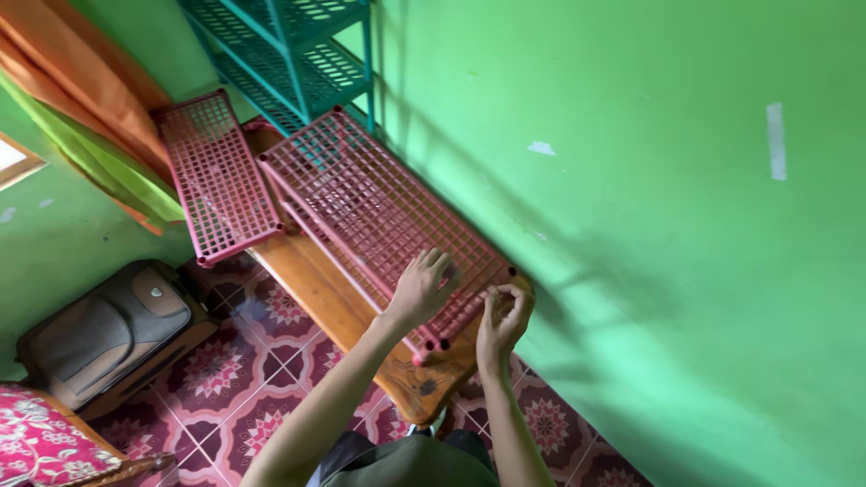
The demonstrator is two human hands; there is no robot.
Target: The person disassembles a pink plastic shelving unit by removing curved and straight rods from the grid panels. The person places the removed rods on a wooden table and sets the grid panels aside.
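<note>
Pink grid shelf point(379, 212) lies on the wooden bench point(316, 289); my left hand point(422, 287) rests open on it, my right hand point(503, 320) pinches its five-o'clock corner.

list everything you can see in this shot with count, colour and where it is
pink plastic grid shelf panel: 1, pink, lying on the bench along the wall, under both hands
second pink plastic grid shelf panel: 1, pink, leaning at the far end of the bench
long wooden bench: 1, orange-brown, beside the green wall
teal plastic shelf rack: 1, teal, standing at the wall beyond the bench
grey soft suitcase: 1, grey, on the floor at left
orange and green curtain: 1, upper left
patterned floor tiles: many, maroon with flower pattern
green wall: 1, right side
left hand: 1, resting on the near panel
right hand: 1, fingers at the panel's near corner
</note>
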